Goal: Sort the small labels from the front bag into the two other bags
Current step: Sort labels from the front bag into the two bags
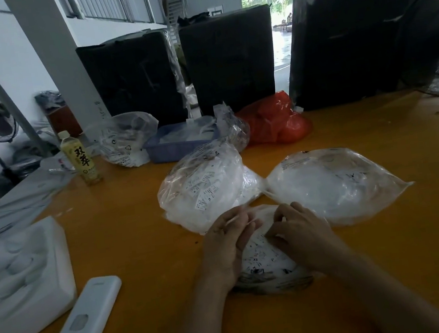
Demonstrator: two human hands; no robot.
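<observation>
An orange table (137, 233) carries everything. Under both hands lies the front bag (265, 269) of labels. Just beyond the left hand (227, 245) sits a clear bag (201, 188); beyond the right hand (302, 232), another bag (335, 184). Left of the hands lie a white power bank (80, 330) and foam tray (18, 282); farther off, a bottle (80, 159), blue basket (174, 147) and red bag (276, 119).
</observation>
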